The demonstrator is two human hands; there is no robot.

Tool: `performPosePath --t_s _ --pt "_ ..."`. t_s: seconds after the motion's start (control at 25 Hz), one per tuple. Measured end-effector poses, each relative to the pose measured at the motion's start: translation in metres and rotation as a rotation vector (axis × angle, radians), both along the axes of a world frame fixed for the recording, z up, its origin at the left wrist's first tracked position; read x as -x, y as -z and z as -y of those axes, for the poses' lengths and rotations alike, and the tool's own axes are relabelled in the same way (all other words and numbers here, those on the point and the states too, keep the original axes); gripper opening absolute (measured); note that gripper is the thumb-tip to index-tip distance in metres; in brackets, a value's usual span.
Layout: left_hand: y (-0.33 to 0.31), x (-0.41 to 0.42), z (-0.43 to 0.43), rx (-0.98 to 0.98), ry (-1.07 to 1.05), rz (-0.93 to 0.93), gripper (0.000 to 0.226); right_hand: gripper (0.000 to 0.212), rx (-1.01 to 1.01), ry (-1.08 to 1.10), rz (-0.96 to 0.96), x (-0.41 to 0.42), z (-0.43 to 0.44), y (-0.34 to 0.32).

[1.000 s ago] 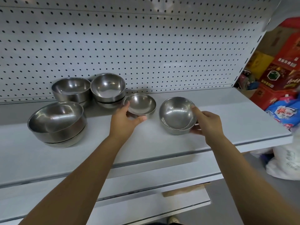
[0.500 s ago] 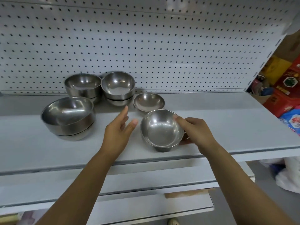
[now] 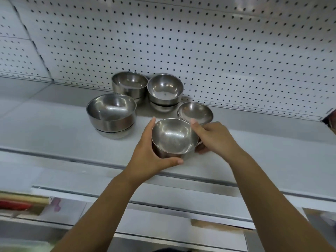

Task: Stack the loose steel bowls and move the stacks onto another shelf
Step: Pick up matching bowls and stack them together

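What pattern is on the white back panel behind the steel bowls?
White back panel: rows of small dark holes; head view.

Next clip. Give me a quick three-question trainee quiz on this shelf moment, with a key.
1. True or false: only the right hand grips the front bowl.
2. What sits just behind that bowl? A) a shallow bowl B) a cup C) a lid
3. Fill in: ___ bowl stacks stand further left on the shelf, with no hand on them.
Key: 1 false, the left hand grips it too; 2 A; 3 three.
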State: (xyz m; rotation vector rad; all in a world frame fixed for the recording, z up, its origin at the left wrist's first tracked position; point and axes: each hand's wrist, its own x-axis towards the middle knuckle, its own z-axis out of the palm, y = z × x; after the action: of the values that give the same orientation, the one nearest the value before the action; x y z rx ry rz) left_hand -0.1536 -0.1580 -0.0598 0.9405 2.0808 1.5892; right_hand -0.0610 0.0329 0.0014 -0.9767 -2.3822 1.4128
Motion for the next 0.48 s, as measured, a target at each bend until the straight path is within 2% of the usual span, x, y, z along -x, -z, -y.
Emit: performPosePath --t_s 0.2,0.32,0.48 --pt "0.007 0.004 -0.002 -0.018 -0.095 -0.005 0.134 0.035 -0.11 -0.088 -0.149 0.024 -0.03 -0.038" --pt "0.013 0.002 -0.002 -0.059 -0.198 -0.024 0.129 0.034 -0.168 -0.15 -0.231 0.053 -0.042 -0.043" --pt "0.015 -0.001 -0.005 -0.065 -0.274 -0.074 0.129 0.097 -0.261 -0.275 -0.214 0.098 -0.054 -0.029"
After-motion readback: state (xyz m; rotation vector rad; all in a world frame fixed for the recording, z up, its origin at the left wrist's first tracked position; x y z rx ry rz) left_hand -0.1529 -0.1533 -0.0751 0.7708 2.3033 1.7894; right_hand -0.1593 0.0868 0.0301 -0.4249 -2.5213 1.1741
